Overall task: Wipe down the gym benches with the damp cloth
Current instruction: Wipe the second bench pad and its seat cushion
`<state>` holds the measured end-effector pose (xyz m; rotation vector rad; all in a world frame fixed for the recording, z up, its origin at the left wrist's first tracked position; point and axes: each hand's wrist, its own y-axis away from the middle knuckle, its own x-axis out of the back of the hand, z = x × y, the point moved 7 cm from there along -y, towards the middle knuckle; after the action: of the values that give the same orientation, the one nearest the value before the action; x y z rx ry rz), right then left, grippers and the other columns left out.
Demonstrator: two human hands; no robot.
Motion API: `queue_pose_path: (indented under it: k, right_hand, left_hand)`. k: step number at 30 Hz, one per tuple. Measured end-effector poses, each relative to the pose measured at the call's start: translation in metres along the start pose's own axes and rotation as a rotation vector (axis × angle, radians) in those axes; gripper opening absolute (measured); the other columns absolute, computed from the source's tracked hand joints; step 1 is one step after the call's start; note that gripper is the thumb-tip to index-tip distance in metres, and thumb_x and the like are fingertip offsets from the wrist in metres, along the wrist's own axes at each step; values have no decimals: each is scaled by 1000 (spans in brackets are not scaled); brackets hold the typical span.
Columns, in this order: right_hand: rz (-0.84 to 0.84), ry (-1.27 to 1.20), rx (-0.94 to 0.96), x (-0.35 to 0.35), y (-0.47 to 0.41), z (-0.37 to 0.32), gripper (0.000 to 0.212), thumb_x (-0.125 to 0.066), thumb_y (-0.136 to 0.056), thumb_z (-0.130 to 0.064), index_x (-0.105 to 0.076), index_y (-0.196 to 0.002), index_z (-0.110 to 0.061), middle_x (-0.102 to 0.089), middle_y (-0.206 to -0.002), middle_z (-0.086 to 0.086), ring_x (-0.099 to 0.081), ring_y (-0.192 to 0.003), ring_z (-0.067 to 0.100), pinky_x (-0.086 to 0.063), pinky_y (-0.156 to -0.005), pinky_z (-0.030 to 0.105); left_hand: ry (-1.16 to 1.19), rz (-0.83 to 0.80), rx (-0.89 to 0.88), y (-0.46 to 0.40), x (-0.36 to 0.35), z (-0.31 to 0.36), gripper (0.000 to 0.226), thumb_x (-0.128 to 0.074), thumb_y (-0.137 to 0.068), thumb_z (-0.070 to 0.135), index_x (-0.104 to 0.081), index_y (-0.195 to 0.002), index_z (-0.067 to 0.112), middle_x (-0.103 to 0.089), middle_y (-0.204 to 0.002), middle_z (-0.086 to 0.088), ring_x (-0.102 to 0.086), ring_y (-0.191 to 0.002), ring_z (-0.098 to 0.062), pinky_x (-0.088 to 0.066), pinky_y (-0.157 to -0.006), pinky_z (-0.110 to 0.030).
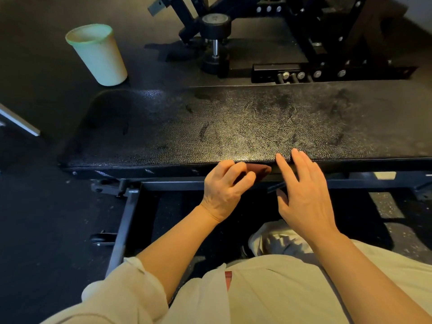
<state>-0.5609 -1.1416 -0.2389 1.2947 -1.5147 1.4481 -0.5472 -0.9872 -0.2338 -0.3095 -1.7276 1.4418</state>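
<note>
Here we see the left hand [225, 184] with its fingers curled round a dark reddish-brown cloth [259, 171], pinching it against the near side edge of the black padded bench [233, 122]. The thumb and forefinger close over the cloth's left part, and only a small rounded end of the fabric sticks out to the right of the knuckles, just under the seam of the pad. The rest of the cloth is hidden inside the grip, so we cannot tell how it is folded.

Just to the right, the right hand [304, 195] is flat and relaxed, its fingers [301, 160] straight and slightly spread. The fingertips lie over the near edge of the bench top and seem to touch it, though the contact is hard to judge from this angle. It holds nothing. The two hands are near each other but apart, with a narrow gap between them.

The bench runs left to right across the middle, its textured surface showing dull smears and streaks. On the floor beyond its far left corner stands a pale green cup [98, 54]. Farther off, a dumbbell [215, 43] stands on end beside a black metal frame [327, 43].
</note>
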Motion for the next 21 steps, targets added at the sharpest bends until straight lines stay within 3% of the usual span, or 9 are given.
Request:
queue_pose_path:
  k: [5, 10, 15, 21]
  right_hand:
    - [11, -2, 6, 3, -1, -1, 82, -74, -73, -9, -38, -147, -11, -35, -149, 23, -28, -140, 37, -28, -113, 54]
    - [8, 7, 18, 2, 1, -4, 84, -74, -73, -11, -36, -148, -12, -34, -150, 21, -27, -141, 36, -23, -115, 53]
    - [-22, 20, 98, 2, -3, -18, 84, -74, -71, -13, -38, -147, -13, -35, -151, 17, -27, -142, 32, -19, -117, 52]
    - [-42, 28, 120, 1, -4, -18, 82, -74, -72, -12, -39, -147, -14, -36, -151, 16, -29, -142, 31, -19, -118, 50]
  left_hand:
    - [-31, 12, -18, 8, 10, -8, 12, -49, -94, 6, -53, -93, 17, -47, -99, -2, -45, -85, -22, -48, -71, -29]
    - [-65, 11, 71, 17, 16, -15, 14, -49, -95, 6, -54, -95, 19, -47, -101, -1, -46, -88, -22, -50, -70, -32]
    - [28, -22, -13, -1, -5, 5, 11, -48, -97, 9, -54, -95, 18, -48, -102, -2, -47, -86, -22, -47, -71, -32]
    - [-32, -57, 52, 13, 12, -14, 14, -48, -92, 2, -53, -93, 16, -44, -98, -4, -44, -81, -23, -43, -67, -28]
